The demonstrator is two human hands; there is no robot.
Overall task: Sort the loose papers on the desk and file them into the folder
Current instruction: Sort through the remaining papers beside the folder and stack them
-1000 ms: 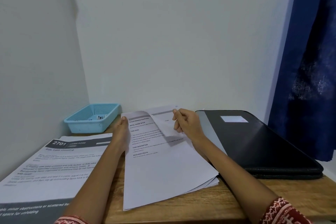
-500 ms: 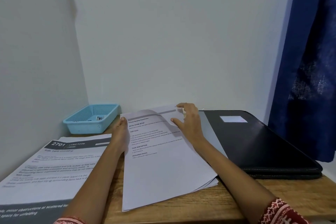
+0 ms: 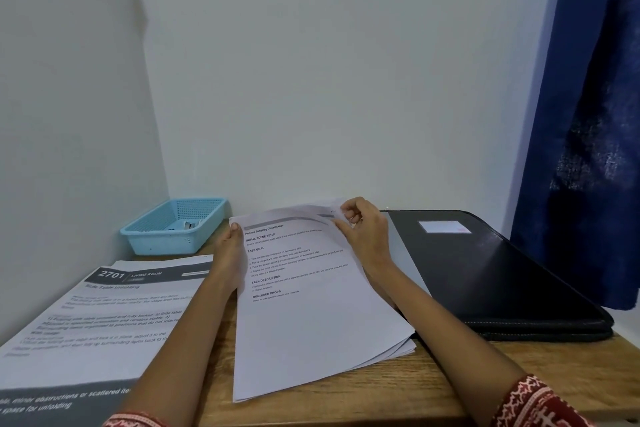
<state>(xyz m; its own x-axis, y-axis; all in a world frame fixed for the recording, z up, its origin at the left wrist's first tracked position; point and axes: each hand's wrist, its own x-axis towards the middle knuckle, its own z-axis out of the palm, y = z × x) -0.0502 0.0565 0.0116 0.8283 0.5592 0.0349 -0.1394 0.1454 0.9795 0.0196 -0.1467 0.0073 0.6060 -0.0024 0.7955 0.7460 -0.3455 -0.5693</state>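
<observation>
Both hands are gripping the middle stack of papers (image 3: pixel 311 315) at its far end

My right hand (image 3: pixel 363 236) is pinching the far right corner of the top sheet, with thumb and curled fingers closing on the paper and lifting that corner slightly; my left hand (image 3: pixel 230 250) is holding the far left edge of the same stack, thumb lying on top near the corner. The stack is lying on the wooden desk (image 3: pixel 519 367) between my forearms, its lower sheets fanning out toward me. The black folder (image 3: pixel 485 274) is lying closed just right of my right hand, and a second pile of printed sheets (image 3: pixel 97 319) is lying left of my left forearm. A blue basket (image 3: pixel 173 230) is sitting beyond my left hand
</observation>
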